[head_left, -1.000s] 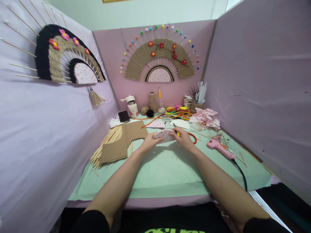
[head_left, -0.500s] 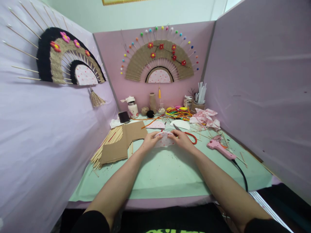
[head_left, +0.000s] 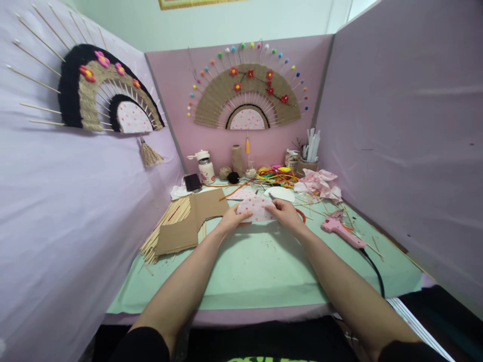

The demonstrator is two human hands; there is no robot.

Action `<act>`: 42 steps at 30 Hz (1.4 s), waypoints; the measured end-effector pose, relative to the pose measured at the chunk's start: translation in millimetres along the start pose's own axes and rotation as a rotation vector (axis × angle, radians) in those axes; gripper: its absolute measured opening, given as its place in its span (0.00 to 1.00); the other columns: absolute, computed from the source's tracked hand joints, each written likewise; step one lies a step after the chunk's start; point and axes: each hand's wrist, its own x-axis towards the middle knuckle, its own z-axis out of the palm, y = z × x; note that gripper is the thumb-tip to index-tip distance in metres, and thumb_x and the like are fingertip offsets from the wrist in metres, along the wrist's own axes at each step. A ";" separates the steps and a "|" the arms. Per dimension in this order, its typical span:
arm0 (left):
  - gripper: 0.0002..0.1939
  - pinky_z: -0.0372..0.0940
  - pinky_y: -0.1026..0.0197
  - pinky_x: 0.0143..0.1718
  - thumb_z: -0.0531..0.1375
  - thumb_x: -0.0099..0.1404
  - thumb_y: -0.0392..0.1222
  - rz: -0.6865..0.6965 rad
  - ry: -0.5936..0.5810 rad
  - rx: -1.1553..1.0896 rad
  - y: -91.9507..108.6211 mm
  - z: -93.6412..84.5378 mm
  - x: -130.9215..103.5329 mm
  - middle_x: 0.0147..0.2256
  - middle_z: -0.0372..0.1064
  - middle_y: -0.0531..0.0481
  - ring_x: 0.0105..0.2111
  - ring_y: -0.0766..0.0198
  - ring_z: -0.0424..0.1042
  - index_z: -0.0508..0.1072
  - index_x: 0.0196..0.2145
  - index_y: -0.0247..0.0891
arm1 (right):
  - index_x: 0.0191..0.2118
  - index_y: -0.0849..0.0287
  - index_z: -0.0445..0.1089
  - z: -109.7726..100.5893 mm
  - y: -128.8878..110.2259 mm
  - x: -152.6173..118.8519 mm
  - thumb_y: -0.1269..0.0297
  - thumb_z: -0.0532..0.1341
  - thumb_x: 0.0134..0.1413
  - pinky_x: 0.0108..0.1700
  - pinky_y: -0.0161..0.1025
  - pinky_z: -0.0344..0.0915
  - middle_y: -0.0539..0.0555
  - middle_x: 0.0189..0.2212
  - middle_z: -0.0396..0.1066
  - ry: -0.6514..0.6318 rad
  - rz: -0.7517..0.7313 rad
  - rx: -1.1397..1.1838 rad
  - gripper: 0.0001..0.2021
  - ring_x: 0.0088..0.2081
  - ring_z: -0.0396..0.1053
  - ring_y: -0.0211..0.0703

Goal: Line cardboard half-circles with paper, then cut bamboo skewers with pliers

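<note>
Between my hands is a half-round piece covered in white fabric with pink dots (head_left: 256,207), its curved edge facing away from me. My left hand (head_left: 233,220) grips its left end, thumb on top and fingers beneath. At the right end my right hand (head_left: 285,213) pinches it between thumb and fingers. Just behind lie another dotted fabric piece (head_left: 243,194) and a white half-round card (head_left: 281,194). Red-handled scissors (head_left: 301,215) are mostly hidden behind my right hand.
Left of my hands, cut cardboard (head_left: 177,236) lies over a pile of thin sticks (head_left: 158,229). A pink glue gun (head_left: 344,232) with a black cord rests at the right. Colored pipe cleaners (head_left: 277,176) and crumpled pink fabric (head_left: 320,182) are at the back. Decorated fans (head_left: 247,80) hang on the walls.
The dotted half-round piece has been tilted up, so more of its dotted face shows. My hands have shifted slightly and keep hold of both ends.
</note>
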 end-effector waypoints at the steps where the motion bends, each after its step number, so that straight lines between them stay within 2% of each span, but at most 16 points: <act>1: 0.29 0.69 0.58 0.42 0.71 0.45 0.47 -0.062 -0.020 -0.056 -1.4 0.9 -0.3 0.46 0.73 0.43 0.43 0.56 0.72 0.73 0.45 0.35 | 0.26 0.59 0.66 -0.3 0.0 0.3 0.49 0.60 0.47 0.24 0.33 0.54 0.49 0.22 0.64 0.009 0.007 0.008 0.16 0.24 0.58 0.37; 4: 0.25 0.70 0.59 0.41 0.72 0.44 0.46 -0.145 -0.037 -0.156 -4.2 3.6 -1.0 0.44 0.74 0.42 0.42 0.57 0.73 0.75 0.40 0.32 | 0.27 0.60 0.66 -0.1 -0.5 0.7 0.50 0.60 0.47 0.25 0.33 0.54 0.49 0.23 0.65 0.009 0.016 0.019 0.16 0.25 0.59 0.37; 8: 0.24 0.71 0.63 0.37 0.72 0.44 0.44 -0.157 0.007 -0.206 -4.3 4.1 -0.8 0.43 0.75 0.42 0.39 0.60 0.74 0.75 0.38 0.32 | 0.30 0.60 0.67 0.1 0.9 1.9 0.49 0.60 0.46 0.27 0.34 0.56 0.51 0.25 0.68 0.035 0.044 0.017 0.16 0.26 0.61 0.38; 13: 0.21 0.72 0.64 0.36 0.72 0.46 0.41 -0.143 0.064 -0.262 -4.4 1.1 0.7 0.43 0.74 0.42 0.37 0.62 0.74 0.75 0.38 0.32 | 0.24 0.60 0.65 -1.5 10.2 5.7 0.49 0.61 0.44 0.26 0.34 0.53 0.49 0.20 0.63 0.045 0.093 -0.001 0.17 0.23 0.57 0.36; 21: 0.16 0.72 0.63 0.36 0.70 0.49 0.38 -0.139 0.055 -0.270 -3.3 -0.8 1.0 0.40 0.76 0.42 0.34 0.63 0.74 0.76 0.37 0.32 | 0.23 0.59 0.65 -0.8 13.1 7.4 0.47 0.62 0.40 0.25 0.34 0.51 0.47 0.18 0.61 0.054 0.064 0.041 0.18 0.22 0.55 0.35; 29: 0.15 0.71 0.61 0.37 0.69 0.50 0.40 -0.114 0.082 -0.210 -2.2 -0.5 1.0 0.40 0.76 0.42 0.35 0.60 0.75 0.75 0.35 0.33 | 0.22 0.58 0.64 2.4 12.2 5.9 0.48 0.62 0.41 0.24 0.34 0.51 0.46 0.18 0.60 0.038 0.076 0.075 0.17 0.21 0.54 0.35; 31: 0.16 0.70 0.59 0.38 0.69 0.51 0.42 -0.116 0.093 -0.155 -1.1 1.0 1.2 0.40 0.75 0.41 0.36 0.58 0.75 0.74 0.36 0.33 | 0.23 0.59 0.65 1.8 11.5 5.5 0.47 0.63 0.40 0.24 0.34 0.51 0.46 0.18 0.61 0.056 0.101 0.088 0.18 0.21 0.54 0.35; 34: 0.22 0.68 0.54 0.43 0.67 0.53 0.46 -0.046 0.118 -0.013 -1.6 0.3 2.7 0.43 0.74 0.39 0.40 0.54 0.75 0.71 0.45 0.36 | 0.24 0.59 0.65 -1.3 11.7 6.6 0.45 0.62 0.40 0.25 0.34 0.51 0.47 0.18 0.61 0.170 0.126 0.124 0.19 0.21 0.54 0.35; 38: 0.30 0.61 0.52 0.52 0.65 0.56 0.47 0.154 0.231 0.380 -8.8 -8.1 6.2 0.49 0.70 0.34 0.51 0.50 0.69 0.66 0.54 0.35 | 0.23 0.59 0.64 -5.3 13.7 10.6 0.42 0.63 0.39 0.26 0.35 0.52 0.47 0.18 0.60 0.337 0.132 0.182 0.22 0.22 0.55 0.36; 42: 0.29 0.57 0.51 0.55 0.58 0.61 0.49 0.147 0.183 0.792 -12.6 -14.8 5.4 0.54 0.65 0.32 0.55 0.48 0.65 0.63 0.57 0.34 | 0.22 0.59 0.64 -4.1 13.1 11.5 0.41 0.64 0.37 0.26 0.35 0.53 0.47 0.17 0.59 0.344 0.126 0.226 0.23 0.22 0.54 0.35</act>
